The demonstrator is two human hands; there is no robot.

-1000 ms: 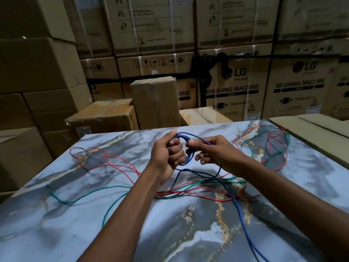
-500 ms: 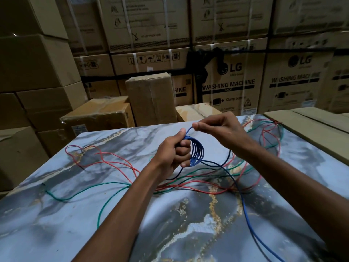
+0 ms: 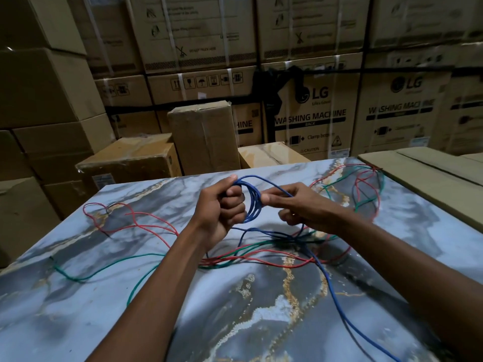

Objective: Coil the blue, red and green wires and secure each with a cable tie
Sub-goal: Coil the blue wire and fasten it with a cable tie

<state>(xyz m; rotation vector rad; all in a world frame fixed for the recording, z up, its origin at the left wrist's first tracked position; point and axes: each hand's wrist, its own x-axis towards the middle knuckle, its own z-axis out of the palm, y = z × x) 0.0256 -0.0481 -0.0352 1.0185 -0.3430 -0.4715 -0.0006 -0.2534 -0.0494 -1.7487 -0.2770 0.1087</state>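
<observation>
Broadly, the marbled table (image 3: 78,309) carries loose red wire (image 3: 146,226) and green wire (image 3: 109,265). Above it, the left hand (image 3: 222,202) fists around the blue wire (image 3: 253,205) coil; the right hand (image 3: 295,205) pinches a strand beside it.

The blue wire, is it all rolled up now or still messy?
Partly rolled. The left hand grips several loops of the blue wire, but a long tail trails across the table.
</observation>
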